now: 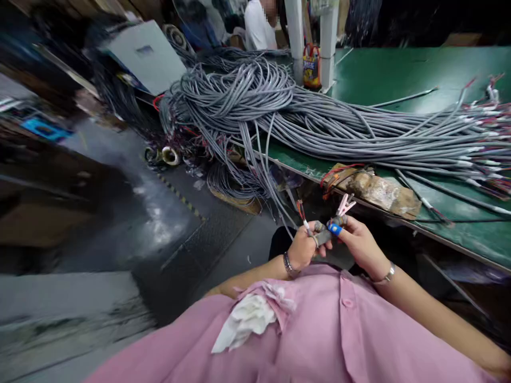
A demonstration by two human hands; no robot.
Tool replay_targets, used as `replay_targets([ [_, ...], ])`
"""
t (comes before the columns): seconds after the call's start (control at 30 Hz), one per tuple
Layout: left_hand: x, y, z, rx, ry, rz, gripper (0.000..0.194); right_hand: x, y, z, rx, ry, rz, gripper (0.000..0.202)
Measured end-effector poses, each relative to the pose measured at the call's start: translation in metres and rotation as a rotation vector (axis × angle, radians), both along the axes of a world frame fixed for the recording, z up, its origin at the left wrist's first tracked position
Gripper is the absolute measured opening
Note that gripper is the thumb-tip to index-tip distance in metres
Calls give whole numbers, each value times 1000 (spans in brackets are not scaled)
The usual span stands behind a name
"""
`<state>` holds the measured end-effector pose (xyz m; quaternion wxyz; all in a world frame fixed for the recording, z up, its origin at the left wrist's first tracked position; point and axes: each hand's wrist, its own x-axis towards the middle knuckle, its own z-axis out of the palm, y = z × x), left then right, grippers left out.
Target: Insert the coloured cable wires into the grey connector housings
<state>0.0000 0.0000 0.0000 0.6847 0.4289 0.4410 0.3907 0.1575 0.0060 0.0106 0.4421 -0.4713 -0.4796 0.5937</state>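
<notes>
My left hand (304,247) is closed round a grey cable; its white-banded end (306,224) with thin coloured wires (300,208) sticks up past the fingers. Close beside it, my right hand (361,243) has thumb and fingers pinched together, the thumb wrapped in blue tape (334,229). What lies in that pinch is too small and covered to make out. A pink clip (345,205) shows just above the right fingers; whether they touch it, I cannot tell. Grey wraps cover some fingertips on both hands.
A large bundle of grey cables (239,93) lies along the green table (399,69), stripped ends to the right. A taped brown pad (379,191) sits at the near edge. More coiled cables (235,183) hang below. A light-coloured box (147,56) stands left; a person (259,26) is behind.
</notes>
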Motion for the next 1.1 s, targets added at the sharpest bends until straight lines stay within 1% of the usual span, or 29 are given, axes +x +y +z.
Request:
replay_targets([
  [0.07,-3,3,1,-44,31,-116,27,1,0,-3,24,-31,72,23],
  [0.1,-4,4,1,-59,42,-154,27,1,0,-4,33,-44,95,23],
  [0.17,-6,5,1,-71,56,-192,28,1,0,-7,51,-71,119,23],
  [0.2,-7,5,1,-69,57,-188,28,0,0,-7,57,-82,113,23],
  [0.3,-7,5,2,-56,25,-98,29,-3,-1,-7,51,-63,38,22],
  [0.4,-6,4,3,-48,-19,-8,32,-9,-3,-4,1,-6,-30,21],
  [0.57,-3,3,3,-51,-60,61,33,-15,-4,-3,-50,47,-107,24],
  [0.83,-4,3,2,-58,-61,123,35,-15,-3,-8,-67,67,-137,23],
  [1.1,-7,3,0,-44,-15,191,34,-9,-2,-10,-105,95,-96,22],
])
